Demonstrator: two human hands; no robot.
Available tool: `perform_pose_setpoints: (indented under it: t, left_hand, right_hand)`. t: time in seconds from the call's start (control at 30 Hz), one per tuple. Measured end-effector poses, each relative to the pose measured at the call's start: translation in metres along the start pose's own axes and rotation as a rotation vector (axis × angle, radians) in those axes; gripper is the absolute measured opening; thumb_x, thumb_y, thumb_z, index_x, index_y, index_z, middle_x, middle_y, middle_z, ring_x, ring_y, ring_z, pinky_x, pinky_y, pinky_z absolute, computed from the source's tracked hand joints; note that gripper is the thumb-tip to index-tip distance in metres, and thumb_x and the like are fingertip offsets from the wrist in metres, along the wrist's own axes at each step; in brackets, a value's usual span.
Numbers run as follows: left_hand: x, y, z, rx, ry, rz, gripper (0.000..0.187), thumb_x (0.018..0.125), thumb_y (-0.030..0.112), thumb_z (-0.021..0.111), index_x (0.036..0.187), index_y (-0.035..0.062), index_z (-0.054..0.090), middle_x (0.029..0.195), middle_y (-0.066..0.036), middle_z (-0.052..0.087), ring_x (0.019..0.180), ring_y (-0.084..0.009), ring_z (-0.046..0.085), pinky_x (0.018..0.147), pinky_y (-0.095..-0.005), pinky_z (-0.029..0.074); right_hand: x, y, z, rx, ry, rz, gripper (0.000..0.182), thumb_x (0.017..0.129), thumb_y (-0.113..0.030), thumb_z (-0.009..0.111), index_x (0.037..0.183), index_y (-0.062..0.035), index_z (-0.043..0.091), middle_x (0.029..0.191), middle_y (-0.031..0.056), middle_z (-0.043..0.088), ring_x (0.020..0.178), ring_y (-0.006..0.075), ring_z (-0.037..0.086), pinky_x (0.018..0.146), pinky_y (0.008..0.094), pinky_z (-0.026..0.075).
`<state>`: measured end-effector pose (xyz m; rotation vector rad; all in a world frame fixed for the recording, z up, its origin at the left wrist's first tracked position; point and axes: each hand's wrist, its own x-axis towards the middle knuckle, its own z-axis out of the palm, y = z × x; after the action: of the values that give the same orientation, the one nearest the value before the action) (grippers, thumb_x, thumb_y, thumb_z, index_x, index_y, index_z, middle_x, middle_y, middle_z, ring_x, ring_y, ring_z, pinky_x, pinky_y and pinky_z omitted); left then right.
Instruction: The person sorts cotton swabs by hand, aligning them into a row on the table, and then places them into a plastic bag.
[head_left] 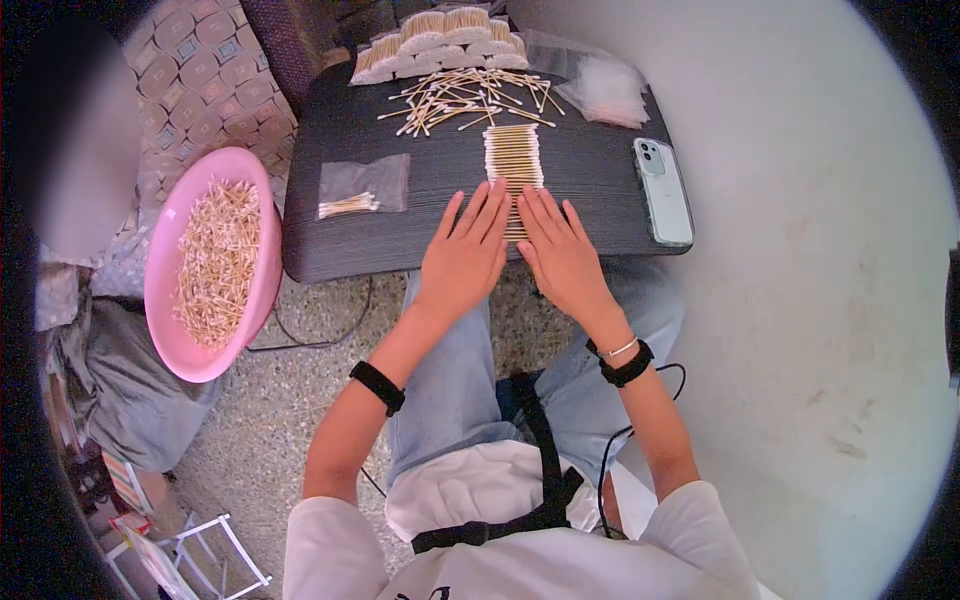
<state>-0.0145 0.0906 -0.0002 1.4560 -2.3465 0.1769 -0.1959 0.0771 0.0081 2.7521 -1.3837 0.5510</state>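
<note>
Cotton swabs (513, 152) lie side by side in a neat column on the dark table, running toward its front edge. My left hand (466, 245) rests flat over the left ends of the near part of this column, fingers stretched out. On the right ends lies my right hand (560, 250), also flat with its fingers extended. The swabs between the two hands show only in a narrow strip; those under the palms are hidden. Beyond the column, loose cotton swabs (455, 98) are scattered in a crisscross heap.
Filled swab packs (445, 42) are stacked at the table's back, with empty clear bags (610, 97) to their right. A phone (662, 190) lies at the right edge. A small bag (365, 185) with several swabs sits left. A pink tub (165, 270) of swabs stands beside the table (345, 245).
</note>
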Motion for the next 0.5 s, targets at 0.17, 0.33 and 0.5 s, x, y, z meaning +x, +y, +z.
perform_pose_setpoints:
  t: [0.17, 0.33, 0.5]
  left_hand:
    - [0.0001, 0.0003, 0.0013, 0.019, 0.008, 0.012, 0.056, 0.093, 0.022, 0.05, 0.145, 0.0046, 0.039, 0.155, -0.008, 0.034, 0.144, -0.0218, 0.029, 0.119, -0.0432, 0.019]
    - [-0.0023, -0.0007, -0.0014, -0.041, -0.05, 0.04, 0.055, 0.094, 0.02, 0.047, 0.146, 0.0036, 0.037, 0.154, -0.01, 0.034, 0.144, -0.0227, 0.029, 0.119, -0.0435, 0.018]
    - [-0.0044, -0.0012, 0.0011, -0.114, -0.018, 0.055, 0.055, 0.092, 0.016, 0.05, 0.144, 0.0019, 0.039, 0.152, -0.011, 0.038, 0.142, -0.0247, 0.033, 0.118, -0.0439, 0.022]
  right_hand:
    - [-0.0013, -0.0006, -0.0004, 0.011, 0.009, -0.005, 0.054, 0.096, -0.025, 0.051, 0.144, -0.0013, 0.04, 0.152, 0.0133, 0.037, 0.141, 0.0282, 0.032, 0.117, 0.0442, 0.023]
    - [-0.005, -0.0039, -0.0005, 0.038, -0.006, 0.012, 0.052, 0.096, -0.022, 0.05, 0.142, -0.0006, 0.041, 0.15, 0.0138, 0.039, 0.14, 0.0295, 0.034, 0.116, 0.044, 0.026]
    - [-0.0079, -0.0061, 0.0037, 0.168, 0.045, 0.024, 0.048, 0.093, -0.013, 0.05, 0.139, 0.0003, 0.045, 0.147, 0.0152, 0.042, 0.139, 0.031, 0.035, 0.116, 0.0447, 0.028]
